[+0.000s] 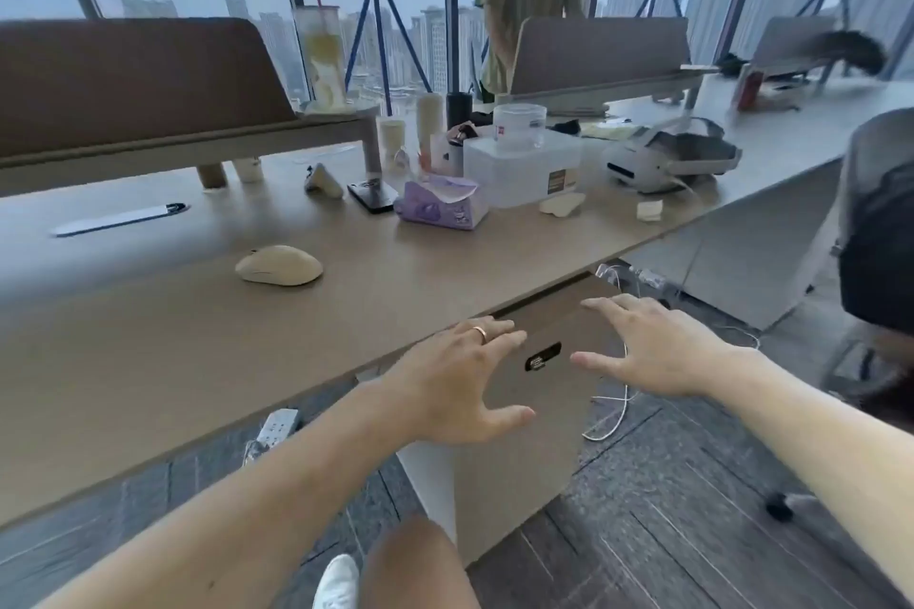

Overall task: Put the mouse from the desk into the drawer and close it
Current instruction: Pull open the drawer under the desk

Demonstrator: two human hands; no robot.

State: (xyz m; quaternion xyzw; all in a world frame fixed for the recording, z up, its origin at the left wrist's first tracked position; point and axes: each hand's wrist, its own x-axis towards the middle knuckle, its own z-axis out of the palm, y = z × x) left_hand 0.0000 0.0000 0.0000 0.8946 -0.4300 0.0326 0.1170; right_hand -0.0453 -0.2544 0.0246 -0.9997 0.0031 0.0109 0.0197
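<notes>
One mouse (278,265) — pale cream, lying flat — sits alone on the wooden desk (148,351), well back from the near edge and to the left of both hands. Nothing touches it. Beyond it, along the back of the desk, stand a purple tissue pack (440,205), a dark phone (372,196) and a clear plastic box (524,168), all well apart from the mouse.

Below the desk edge stands the drawer unit (519,450), its top drawer front (559,326) carrying a small dark lock plate (542,356). The drawer looks shut, or nearly so; no open gap shows.

Both hands are empty, fingers spread and gripping nothing. The left hand (460,381) hovers at the desk edge just above the drawer front, a ring on one finger; the right hand (658,346) hovers to the right of the lock plate, near the drawer's upper corner. Whether either one touches the drawer cannot be told.

Judging from this, the step in hand is opening the drawer, with the mouse not yet picked up. The next move calls for fingertips to find the top lip of the drawer front and pull it toward the body — far enough to leave room for the mouse — before one hand reaches up and left across the desk.
</notes>
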